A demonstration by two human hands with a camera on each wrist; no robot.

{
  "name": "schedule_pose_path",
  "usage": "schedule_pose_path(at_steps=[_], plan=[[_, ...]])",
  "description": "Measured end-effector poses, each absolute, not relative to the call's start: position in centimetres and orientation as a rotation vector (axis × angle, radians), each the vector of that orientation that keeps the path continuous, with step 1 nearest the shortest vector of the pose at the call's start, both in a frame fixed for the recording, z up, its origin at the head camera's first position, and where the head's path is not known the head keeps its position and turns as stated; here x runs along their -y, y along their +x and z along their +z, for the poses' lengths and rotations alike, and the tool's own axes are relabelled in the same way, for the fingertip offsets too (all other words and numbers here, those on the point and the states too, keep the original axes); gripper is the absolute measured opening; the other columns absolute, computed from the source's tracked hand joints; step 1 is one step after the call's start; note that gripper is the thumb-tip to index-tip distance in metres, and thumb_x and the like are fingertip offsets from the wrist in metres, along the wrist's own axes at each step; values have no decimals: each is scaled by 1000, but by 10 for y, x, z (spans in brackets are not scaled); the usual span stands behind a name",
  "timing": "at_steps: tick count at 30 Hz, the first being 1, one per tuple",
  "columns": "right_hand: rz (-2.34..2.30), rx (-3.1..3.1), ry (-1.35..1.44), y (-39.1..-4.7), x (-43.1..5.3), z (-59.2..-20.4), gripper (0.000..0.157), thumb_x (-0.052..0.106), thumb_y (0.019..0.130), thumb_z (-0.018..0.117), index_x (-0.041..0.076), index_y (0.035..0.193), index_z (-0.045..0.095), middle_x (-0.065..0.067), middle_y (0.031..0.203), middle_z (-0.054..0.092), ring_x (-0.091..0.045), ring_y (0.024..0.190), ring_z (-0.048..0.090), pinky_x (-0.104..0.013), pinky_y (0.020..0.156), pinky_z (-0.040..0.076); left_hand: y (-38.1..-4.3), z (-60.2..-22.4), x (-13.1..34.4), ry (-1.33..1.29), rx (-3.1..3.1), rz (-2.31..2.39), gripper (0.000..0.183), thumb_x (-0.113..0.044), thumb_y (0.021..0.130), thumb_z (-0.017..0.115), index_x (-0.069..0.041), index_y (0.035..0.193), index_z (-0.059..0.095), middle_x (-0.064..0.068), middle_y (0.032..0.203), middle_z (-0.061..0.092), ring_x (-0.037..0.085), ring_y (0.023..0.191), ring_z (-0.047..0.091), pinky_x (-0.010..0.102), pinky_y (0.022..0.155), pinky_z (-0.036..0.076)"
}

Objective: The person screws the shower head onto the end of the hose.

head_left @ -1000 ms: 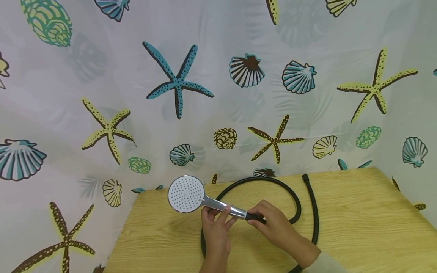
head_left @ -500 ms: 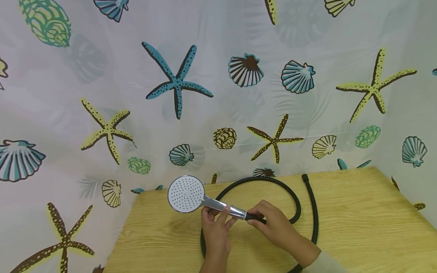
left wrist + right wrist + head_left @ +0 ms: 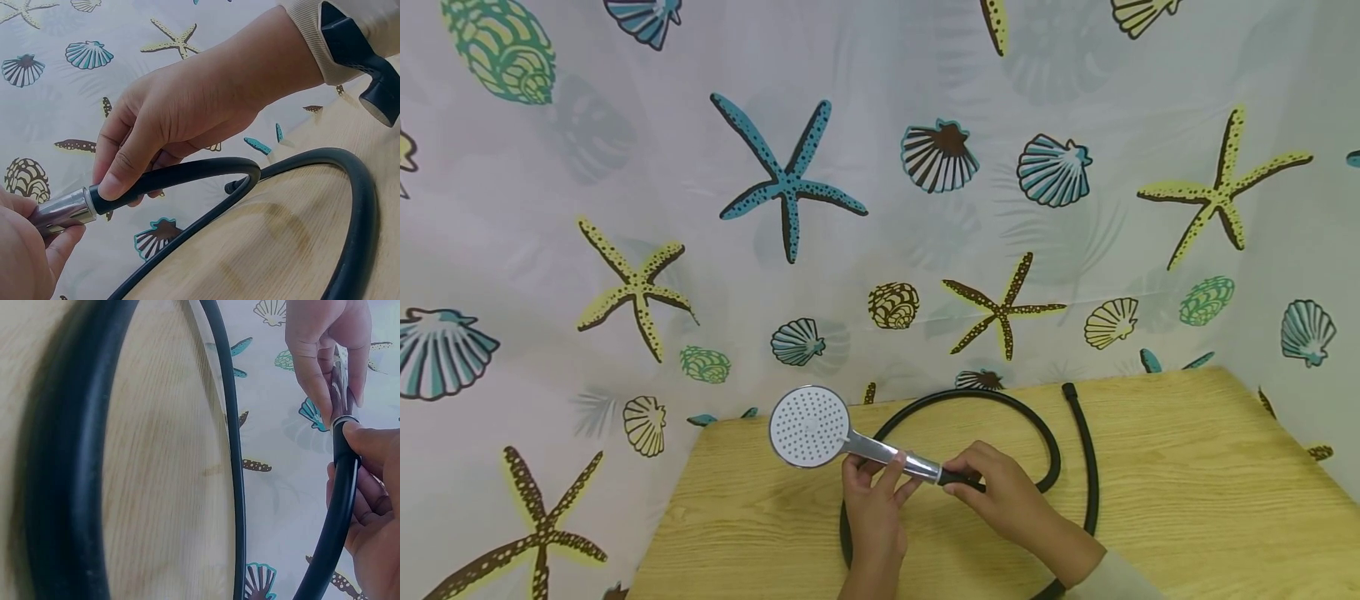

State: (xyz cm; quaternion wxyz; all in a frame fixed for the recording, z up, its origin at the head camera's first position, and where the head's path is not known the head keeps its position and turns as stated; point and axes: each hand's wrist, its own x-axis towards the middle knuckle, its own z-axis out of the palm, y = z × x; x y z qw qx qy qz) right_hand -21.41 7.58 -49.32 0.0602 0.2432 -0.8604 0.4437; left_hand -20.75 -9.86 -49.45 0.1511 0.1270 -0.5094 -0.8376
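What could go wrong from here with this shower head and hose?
The left hand pinches the shiny chrome handle, so the wide shower head could swivel or slip. The right hand pinches the black hose where it meets the handle; turning it might twist the hose's loop.

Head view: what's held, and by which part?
Left hand: shower head, by its chrome handle. Right hand: black hose, by the end at that handle.
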Motion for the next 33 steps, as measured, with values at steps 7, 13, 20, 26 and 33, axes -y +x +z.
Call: schedule_pose_path(at_steps=[7,13,20,26,33], plan=[[1341,2612,739,-214,-76,-492,21,20,86,72,22,106,67,12,97,59,0,84,57,-15,71,55,-208,-495,98,365,1468,-2406,47,-1,83,72,-7,121,44,8,102,55,25,93,70,48,79,63],[1363,2610,734,-214,-77,-492,21,19,86,72,22,106,67,12,97,59,0,85,58,-15,72,56,-207,-493,99,374,1501,-2396,49,-4,84,73,-7,123,44,9,103,55,24,94,69,46,80,63],[1385,2608,738,-215,-77,-493,21,19,86,72,22,106,67,13,97,59,1,85,59,-15,75,57,-207,-493,99,384,1509,-2388,48,-5,84,73,-7,122,44,8,102,56,23,92,70,46,80,63],[1403,2608,751,-214,-78,-494,20,20,86,72,20,106,67,12,97,59,1,86,59,-14,76,57,-207,-495,99,384,1512,-2393,47,-5,84,73,-8,121,45,8,102,56,24,92,70,46,79,63],[1407,2617,754,-215,-78,-493,20,20,87,71,20,107,67,12,98,59,1,87,59,-14,78,57,-207,-494,100,385,1530,-2384,47,-5,85,71,-8,123,44,9,104,56,23,93,70,45,80,63]])
